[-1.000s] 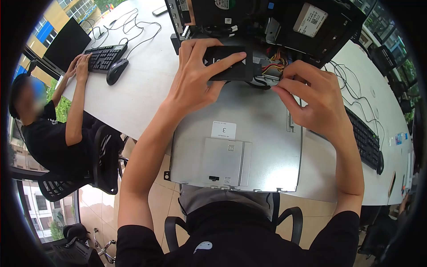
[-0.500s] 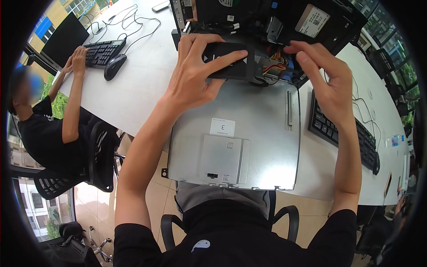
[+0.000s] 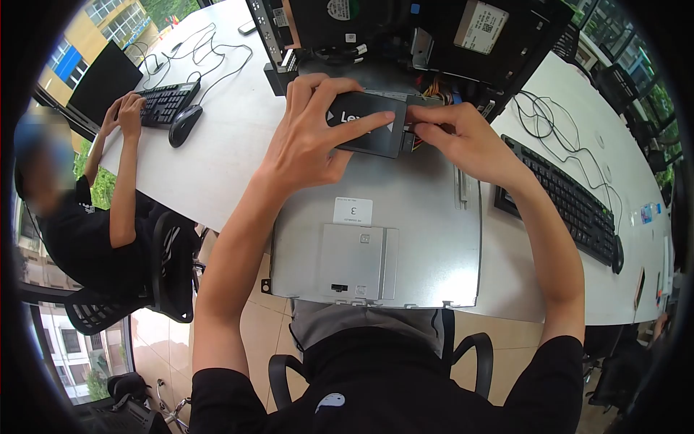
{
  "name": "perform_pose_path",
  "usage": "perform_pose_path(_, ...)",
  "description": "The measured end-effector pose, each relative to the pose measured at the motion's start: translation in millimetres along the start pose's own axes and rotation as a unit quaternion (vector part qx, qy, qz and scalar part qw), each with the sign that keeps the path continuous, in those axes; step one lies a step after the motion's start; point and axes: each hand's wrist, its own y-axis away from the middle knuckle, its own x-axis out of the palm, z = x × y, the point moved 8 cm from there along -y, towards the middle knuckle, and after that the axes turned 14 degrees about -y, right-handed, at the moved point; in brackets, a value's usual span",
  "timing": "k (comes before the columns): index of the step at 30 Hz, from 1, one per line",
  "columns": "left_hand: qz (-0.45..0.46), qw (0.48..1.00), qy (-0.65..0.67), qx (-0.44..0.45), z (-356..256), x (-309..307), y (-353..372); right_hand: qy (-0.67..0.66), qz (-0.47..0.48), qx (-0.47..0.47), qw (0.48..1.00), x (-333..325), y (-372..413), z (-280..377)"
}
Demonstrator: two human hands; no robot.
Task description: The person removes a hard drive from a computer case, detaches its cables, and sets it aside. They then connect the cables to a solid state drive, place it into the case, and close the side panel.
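Note:
My left hand (image 3: 300, 141) grips a flat black solid-state drive (image 3: 377, 141) from its left side, with the index finger stretched across its face. White lettering starting "Lex" is partly covered by that finger. At the drive's right edge my right hand (image 3: 473, 141) pinches a black cable connector (image 3: 408, 142); whether it is fully seated cannot be made out. Red and yellow wires (image 3: 436, 88) run up from there into the open computer case (image 3: 383, 61). Below both hands lies a bare metal panel (image 3: 300, 239) with a white label marked 3.
A black keyboard (image 3: 560, 195) and mouse (image 3: 618, 254) lie right of the case. Loose cables (image 3: 553, 119) trail behind them. At left, a seated person (image 3: 79, 217) types on another keyboard (image 3: 166, 95) beside a mouse (image 3: 185, 126). A plastic bottle (image 3: 645, 213) lies far right.
My right hand has moved left and down from the wires to the drive's edge, closing on the connector. My left hand has brought the drive slightly lower, toward me.

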Motion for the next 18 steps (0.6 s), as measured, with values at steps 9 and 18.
perform_pose_path(9,0.019,0.999,0.028,-0.038,4,3,-2,-0.088,-0.030,-0.051,0.994,-1,-4,-10)
perform_pose_path(18,0.016,0.998,0.028,-0.048,6,3,-2,-0.098,-0.087,-0.058,0.990,-8,-4,-14)
